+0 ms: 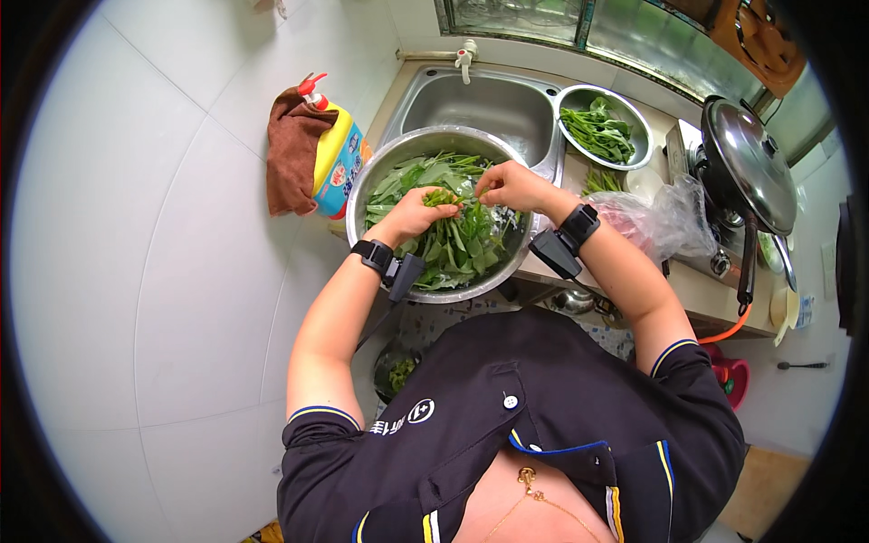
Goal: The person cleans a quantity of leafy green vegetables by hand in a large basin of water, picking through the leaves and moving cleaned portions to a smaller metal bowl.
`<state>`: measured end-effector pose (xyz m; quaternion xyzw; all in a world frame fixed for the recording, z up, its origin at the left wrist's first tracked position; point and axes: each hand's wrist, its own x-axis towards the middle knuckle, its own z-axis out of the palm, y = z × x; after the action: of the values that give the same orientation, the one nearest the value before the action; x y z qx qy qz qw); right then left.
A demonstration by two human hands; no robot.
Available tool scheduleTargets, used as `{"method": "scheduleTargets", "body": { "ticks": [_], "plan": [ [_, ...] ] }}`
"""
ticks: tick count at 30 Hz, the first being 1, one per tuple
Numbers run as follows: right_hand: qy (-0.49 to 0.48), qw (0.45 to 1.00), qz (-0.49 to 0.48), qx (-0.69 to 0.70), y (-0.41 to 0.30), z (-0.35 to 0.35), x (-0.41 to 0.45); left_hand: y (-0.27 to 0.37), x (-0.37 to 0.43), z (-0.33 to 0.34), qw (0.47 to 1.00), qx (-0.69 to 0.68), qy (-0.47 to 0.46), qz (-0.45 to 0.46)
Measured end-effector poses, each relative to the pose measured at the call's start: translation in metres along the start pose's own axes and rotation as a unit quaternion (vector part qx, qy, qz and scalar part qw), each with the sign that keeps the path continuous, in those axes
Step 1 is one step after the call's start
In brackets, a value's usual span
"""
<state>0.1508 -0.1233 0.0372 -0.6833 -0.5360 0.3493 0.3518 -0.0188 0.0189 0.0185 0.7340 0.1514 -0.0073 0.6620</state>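
A large stainless steel basin (521,271) holds leafy greens (468,254) in water, in front of the sink. Over its middle, my left hand (415,216) grips a small bunch of green stems (441,197), their cut ends up and the leaves hanging towards the water. My right hand (510,187) is just to the right, above the basin's far right part. Its thumb and forefinger are pinched together on what looks like a thin green stem. The tip of that stem is mostly hidden by the fingers.
Behind the basin is a steel sink (475,108) with a tap (464,60). A smaller bowl (641,153) of greens, a plastic bag (686,217) and a lidded wok (747,163) stand right. A detergent bottle (336,166) under a brown cloth (295,159) stands left.
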Motion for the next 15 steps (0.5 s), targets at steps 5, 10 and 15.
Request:
{"method": "scheduleTargets", "body": {
  "ticks": [5, 10, 15],
  "plan": [
    [0.011, 0.999, -0.030, 0.029, -0.011, 0.012, -0.002, -0.001, -0.001, 0.006, 0.998, 0.001, 0.019, 0.052],
    [0.070, 0.996, -0.058, -0.016, -0.001, 0.018, -0.004, -0.001, 0.000, 0.013, 0.996, 0.033, 0.043, 0.067],
    [0.114, 0.983, -0.127, -0.062, -0.002, 0.019, -0.008, 0.004, 0.003, 0.020, 0.978, 0.165, 0.075, 0.099]
  ]
}}
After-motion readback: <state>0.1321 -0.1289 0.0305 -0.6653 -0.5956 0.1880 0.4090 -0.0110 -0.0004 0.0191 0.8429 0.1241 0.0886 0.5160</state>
